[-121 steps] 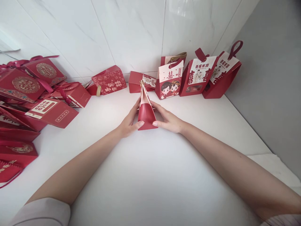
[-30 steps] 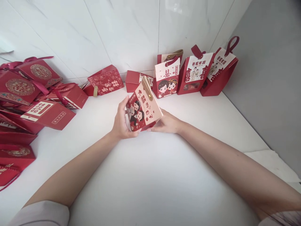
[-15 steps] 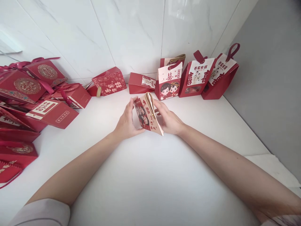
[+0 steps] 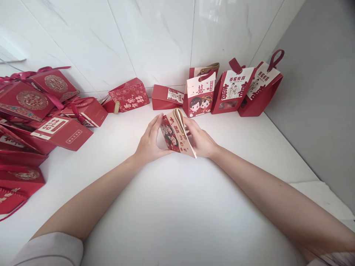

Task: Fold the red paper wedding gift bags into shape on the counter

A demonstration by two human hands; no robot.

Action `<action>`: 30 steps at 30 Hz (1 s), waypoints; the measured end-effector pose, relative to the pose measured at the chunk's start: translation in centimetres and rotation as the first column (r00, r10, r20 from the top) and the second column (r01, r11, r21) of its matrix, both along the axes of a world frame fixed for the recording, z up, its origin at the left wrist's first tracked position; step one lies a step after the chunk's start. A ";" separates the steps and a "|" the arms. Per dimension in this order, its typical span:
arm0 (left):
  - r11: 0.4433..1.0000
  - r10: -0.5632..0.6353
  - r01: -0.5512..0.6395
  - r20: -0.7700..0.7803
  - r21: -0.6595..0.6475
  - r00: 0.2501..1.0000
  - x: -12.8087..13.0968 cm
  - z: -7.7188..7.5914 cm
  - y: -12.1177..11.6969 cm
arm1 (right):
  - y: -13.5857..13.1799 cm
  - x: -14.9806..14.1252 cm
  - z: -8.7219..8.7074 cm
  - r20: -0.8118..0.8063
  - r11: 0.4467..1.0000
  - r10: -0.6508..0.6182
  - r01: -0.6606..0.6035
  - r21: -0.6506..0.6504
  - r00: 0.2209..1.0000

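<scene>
Between my hands is a red and cream gift box [image 4: 177,137] with cartoon figures and a gold strap [image 4: 180,120] looped at its top. It is tilted on its side, with the strap end toward my right hand. My left hand [image 4: 151,140] grips the box's base end, thumb along the lower edge and fingers at the far edge. My right hand [image 4: 201,138] curls round the back of the strap end; some of its fingertips are hidden behind the box.
Several red gift boxes [image 4: 62,131] with ribbons are heaped at the left of the white table [image 4: 177,214]. More boxes [image 4: 233,90] stand along the tiled wall, and two lie on their sides [image 4: 133,95]. A white cloth or paper [image 4: 321,197] is at the right edge.
The gift box has shifted slightly right and turned a little between my hands. Both hands keep nearly the same place.
</scene>
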State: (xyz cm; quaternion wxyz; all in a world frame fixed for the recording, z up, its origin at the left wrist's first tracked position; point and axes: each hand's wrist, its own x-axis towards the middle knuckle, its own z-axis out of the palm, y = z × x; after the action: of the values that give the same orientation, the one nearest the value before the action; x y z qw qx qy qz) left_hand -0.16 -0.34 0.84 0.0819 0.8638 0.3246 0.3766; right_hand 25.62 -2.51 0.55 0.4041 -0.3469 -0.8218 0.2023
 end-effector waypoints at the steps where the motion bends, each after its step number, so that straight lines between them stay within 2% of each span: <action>1: 1.000 -0.003 0.003 0.000 0.002 1.000 0.0 0.0 0.0 | 0.0 0.0 0.0 -0.001 1.000 0.000 0.000 0.002 1.000; 8: 1.000 -0.013 0.013 0.009 -0.019 1.000 0.1 0.0 0.0 | -0.1 0.1 0.1 0.027 1.000 0.006 -0.006 -0.013 1.000; 18: 0.997 -0.031 0.035 0.051 -0.068 0.998 0.2 0.3 0.3 | 0.5 0.1 -1.1 0.019 0.999 -0.041 0.041 0.025 0.999; 30: 0.995 -0.012 0.019 0.073 -0.093 0.997 0.1 0.3 0.3 | 0.6 0.0 -1.0 0.029 0.999 -0.049 0.049 -0.008 0.998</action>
State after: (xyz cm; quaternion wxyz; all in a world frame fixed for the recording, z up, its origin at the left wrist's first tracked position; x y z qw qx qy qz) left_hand -0.02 -0.05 1.13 0.1370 0.8472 0.3322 0.3912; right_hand 25.60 -1.87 -0.49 0.3957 -0.3715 -0.8179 0.1908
